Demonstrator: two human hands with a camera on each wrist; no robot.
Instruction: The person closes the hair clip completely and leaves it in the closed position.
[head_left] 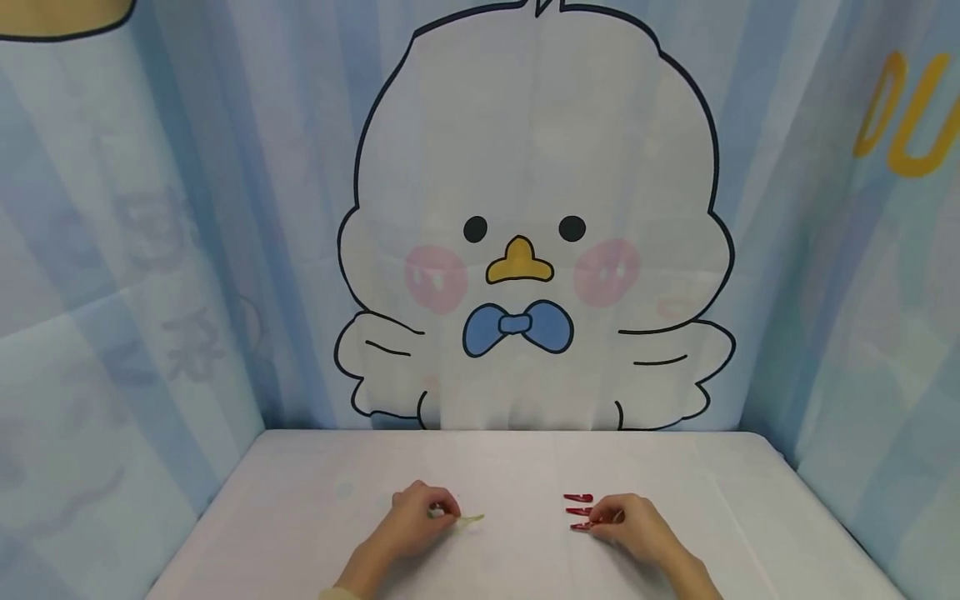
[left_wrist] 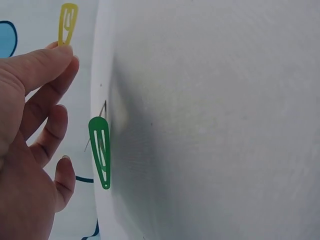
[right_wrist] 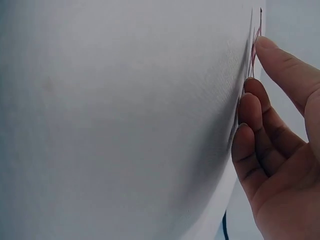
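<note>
A yellow snap hair clip (left_wrist: 68, 22) is pinched between the thumb and forefinger of my left hand (head_left: 408, 521), just above the white table. Its remaining fingers curl loosely. Near them lies a green snap hair clip (left_wrist: 100, 152), mostly hidden behind the hand in the head view. To the right, my right hand (head_left: 641, 529) holds the end of the nearest red hair clip (head_left: 581, 527) between thumb and fingertips. Beyond it are a middle red clip (head_left: 578, 511) and a far red clip (head_left: 578, 497), all pointing the same way. The right wrist view shows the red clips only edge-on.
The white table (head_left: 510, 467) has a back edge against a hanging curtain (head_left: 300, 250) printed with a large cartoon bird. Curtain panels also flank the table on the left and right.
</note>
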